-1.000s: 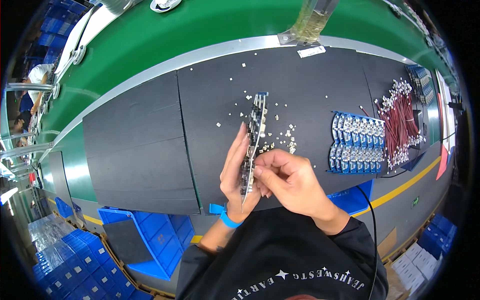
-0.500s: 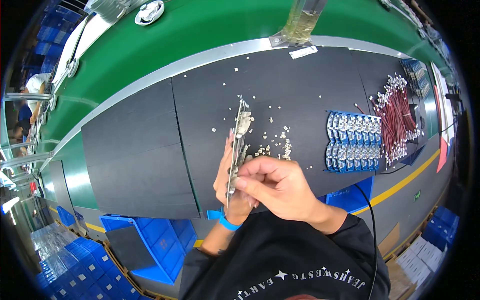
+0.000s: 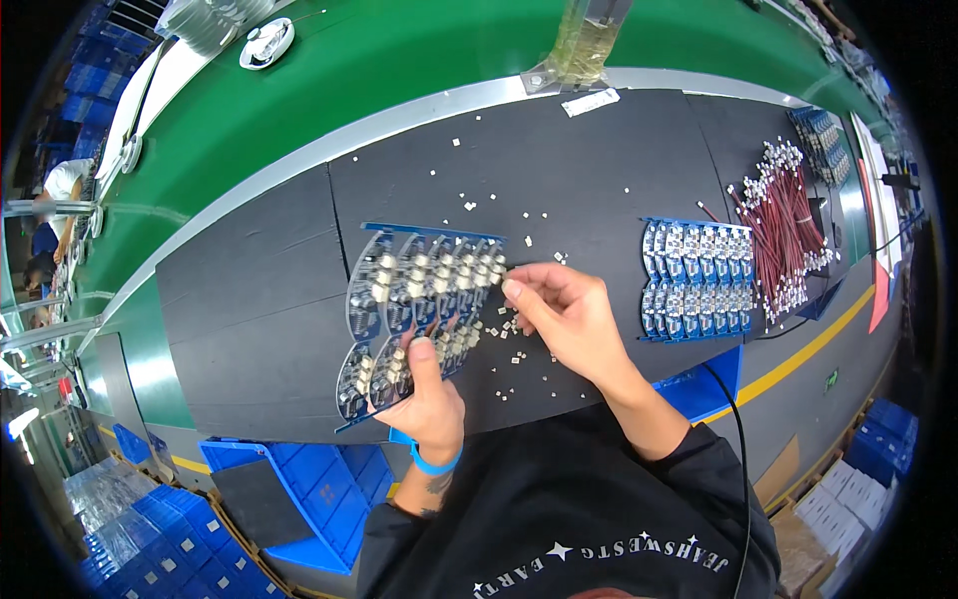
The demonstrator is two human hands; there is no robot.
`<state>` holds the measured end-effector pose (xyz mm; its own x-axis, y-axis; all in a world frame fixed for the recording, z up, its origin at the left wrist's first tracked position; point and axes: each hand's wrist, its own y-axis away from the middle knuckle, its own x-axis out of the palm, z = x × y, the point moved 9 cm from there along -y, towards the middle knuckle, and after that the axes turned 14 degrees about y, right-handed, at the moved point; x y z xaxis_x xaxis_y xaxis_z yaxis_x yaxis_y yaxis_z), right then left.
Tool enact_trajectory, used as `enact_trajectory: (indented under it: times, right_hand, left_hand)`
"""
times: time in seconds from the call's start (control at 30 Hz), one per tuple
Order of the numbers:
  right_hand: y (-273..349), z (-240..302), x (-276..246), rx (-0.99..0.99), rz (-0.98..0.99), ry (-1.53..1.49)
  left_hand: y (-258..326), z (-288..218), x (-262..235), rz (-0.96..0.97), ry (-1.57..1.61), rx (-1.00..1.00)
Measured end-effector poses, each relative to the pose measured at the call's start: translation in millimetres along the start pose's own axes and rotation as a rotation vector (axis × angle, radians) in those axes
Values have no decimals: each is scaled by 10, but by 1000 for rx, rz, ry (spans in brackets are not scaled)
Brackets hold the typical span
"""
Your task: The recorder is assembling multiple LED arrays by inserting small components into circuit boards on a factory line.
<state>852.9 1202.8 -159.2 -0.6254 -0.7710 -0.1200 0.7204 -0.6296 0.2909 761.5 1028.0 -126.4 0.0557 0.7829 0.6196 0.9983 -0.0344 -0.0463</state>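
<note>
My left hand (image 3: 436,407) grips a blue circuit board panel (image 3: 351,299) by its near side, thumb on top and the fingers hidden beneath. The panel is tilted above the table, its face with rows of cream-white connectors turned up. At its right edge my right hand (image 3: 579,324) is closed in a pinch, thumb against forefinger. Whatever those fingertips hold is too small to make out. Loose white connectors (image 3: 517,359) lie scattered on the black mat (image 3: 259,290), several of them beneath and beside my right hand.
Another blue circuit board panel (image 3: 696,280) lies to the right. Beyond it is a bundle of dark red wires (image 3: 788,235) with white plugs, and a further stack of boards (image 3: 821,145) sits at the far right. Blue bins (image 3: 329,489) stand below the table's near edge.
The panel has turned from edge-on to face up and moved left with my left hand. My right hand has shifted slightly up and right, to the panel's right edge.
</note>
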Motion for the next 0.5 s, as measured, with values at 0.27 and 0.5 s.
enact_trajectory:
  times: [0.27,0.5]
  right_hand:
    - [-6,-113,56,116,80,154]
    - [42,136,45,-77,7,146]
  left_hand:
    - [104,-140,-66,116,-426,232]
    - [118,-246,-64,126,-453,365]
